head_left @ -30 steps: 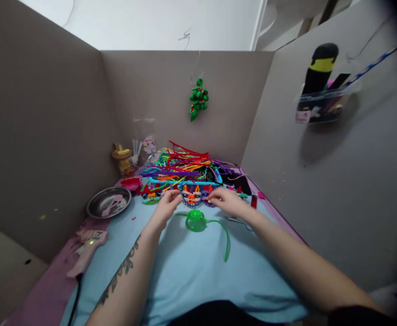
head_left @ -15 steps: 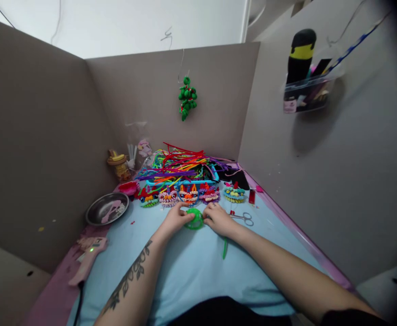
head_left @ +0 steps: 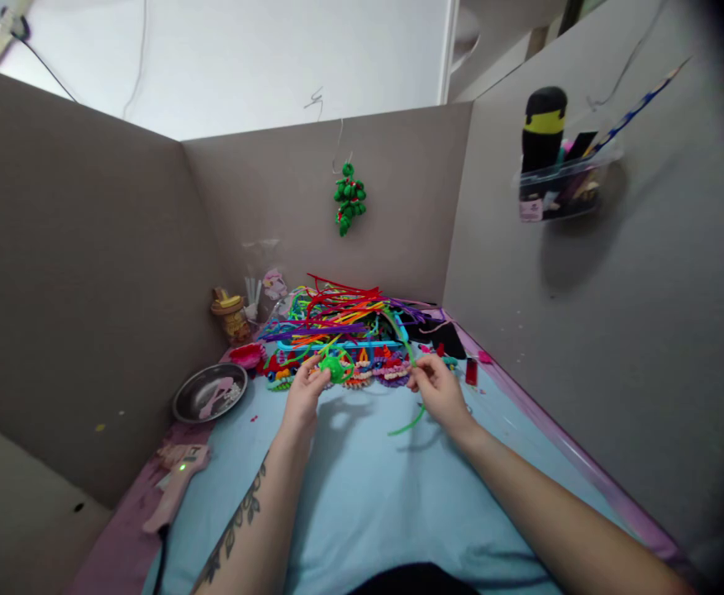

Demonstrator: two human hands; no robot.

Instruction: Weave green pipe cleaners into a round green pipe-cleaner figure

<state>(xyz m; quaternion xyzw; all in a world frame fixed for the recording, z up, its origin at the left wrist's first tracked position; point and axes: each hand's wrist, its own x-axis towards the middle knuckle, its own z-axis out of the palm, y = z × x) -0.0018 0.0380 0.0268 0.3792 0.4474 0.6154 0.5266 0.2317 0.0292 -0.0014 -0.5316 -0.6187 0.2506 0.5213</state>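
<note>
My left hand (head_left: 303, 398) is closed on a rounded green pipe-cleaner piece (head_left: 335, 369) with loose loops, held above the blue cloth. Out to the right, my right hand (head_left: 441, 395) pinches a green pipe cleaner (head_left: 407, 427); its tail curves down below the fingers, and a stretch arcs upward above them. Whether that strand joins the piece in my left hand, I cannot tell. Just behind my hands sits a row of colourful pipe-cleaner faces (head_left: 392, 368), partly covered by the green piece and my fingers.
Behind the row, many coloured pipe cleaners (head_left: 343, 302) heap over a blue tray (head_left: 288, 345). At left are a metal bowl (head_left: 183, 405) and a pink glue gun (head_left: 179, 492) with a cord. A clear bin (head_left: 560, 186) hangs on the right wall, a green ornament (head_left: 350, 198) at the back.
Both hands have lifted off the cloth and moved apart, left hand with the green piece, right hand drawing the strand to the right. The camera view has tilted up slightly.
</note>
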